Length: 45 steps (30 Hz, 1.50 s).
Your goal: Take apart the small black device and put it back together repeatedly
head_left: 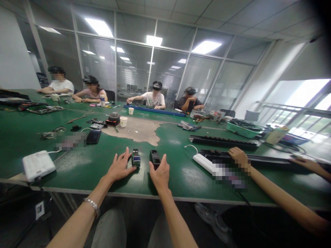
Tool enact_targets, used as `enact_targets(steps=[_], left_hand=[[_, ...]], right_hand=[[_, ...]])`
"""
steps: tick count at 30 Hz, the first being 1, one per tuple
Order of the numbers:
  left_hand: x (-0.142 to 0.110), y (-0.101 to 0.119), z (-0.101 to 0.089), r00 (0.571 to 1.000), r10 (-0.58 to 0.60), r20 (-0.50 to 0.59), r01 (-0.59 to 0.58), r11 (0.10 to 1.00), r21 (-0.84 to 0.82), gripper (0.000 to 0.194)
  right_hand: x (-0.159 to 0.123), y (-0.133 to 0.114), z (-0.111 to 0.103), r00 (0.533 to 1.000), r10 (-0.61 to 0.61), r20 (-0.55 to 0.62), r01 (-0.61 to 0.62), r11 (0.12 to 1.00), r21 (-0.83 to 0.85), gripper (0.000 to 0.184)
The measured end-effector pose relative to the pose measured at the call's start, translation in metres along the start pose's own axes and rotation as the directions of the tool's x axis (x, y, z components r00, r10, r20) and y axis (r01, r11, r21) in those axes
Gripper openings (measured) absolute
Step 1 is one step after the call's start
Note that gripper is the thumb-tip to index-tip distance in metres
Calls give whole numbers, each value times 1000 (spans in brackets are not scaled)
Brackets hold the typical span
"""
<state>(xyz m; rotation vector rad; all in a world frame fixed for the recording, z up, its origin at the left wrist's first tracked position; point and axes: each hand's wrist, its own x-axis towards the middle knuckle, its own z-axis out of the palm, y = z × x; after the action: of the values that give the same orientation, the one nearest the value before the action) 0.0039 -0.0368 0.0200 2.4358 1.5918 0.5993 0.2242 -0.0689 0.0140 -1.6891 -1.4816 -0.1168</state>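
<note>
My left hand (119,168) rests on the green table with its fingers spread, just left of a small green circuit board with a little screen (136,158). The thumb reaches the board's near end; whether it touches cannot be made out. To the right, my right hand (160,173) holds a black plastic housing (155,157) by its near end, thumb on the left side and fingers on the right. The housing lies tilted away from me, with openings showing in its upper face. A small gap separates the board and the housing.
At left are a white box (38,165) with a cable and a dark phone (93,136). A white power strip (204,163) and long black rails (224,142) lie at right, with another person's hand (239,158) there. Paper cups (123,121) stand farther back. Several people sit opposite.
</note>
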Motion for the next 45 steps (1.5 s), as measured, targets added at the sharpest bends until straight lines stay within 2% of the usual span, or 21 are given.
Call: enact_targets(steps=[6,9,13,18,25,35,45], left_hand=[[0,0,0,1000,2,-2,-2,1000,4,96],[1,0,-1,1000,3,-3,-3,1000,2,98],[1,1,-1,1000,7,2,-7,1000,10,100],[0,2,-2,1000,8,2,-8,1000,27,99],[-1,0,-1,1000,12,-27,-12,1000,-2,99],[-2,0,-3,1000,11,-15,-12,1000,-18,99],[-3,3,-3,999,-33,-37,33,999,13,100]], right_hand=[[-2,2,2,998,9,68,-10,1000,6,74],[2,-4,0,998,29,60,-35,995,93,77],[14,-28,-5,999,24,37,-34,961,274,77],[26,-64,-1,996,-3,94,-36,915,403,76],[27,-86,10,982,-15,188,-44,951,306,80],[16,-96,10,969,-103,226,73,987,140,83],[-6,-85,22,961,-94,259,73,993,91,83]])
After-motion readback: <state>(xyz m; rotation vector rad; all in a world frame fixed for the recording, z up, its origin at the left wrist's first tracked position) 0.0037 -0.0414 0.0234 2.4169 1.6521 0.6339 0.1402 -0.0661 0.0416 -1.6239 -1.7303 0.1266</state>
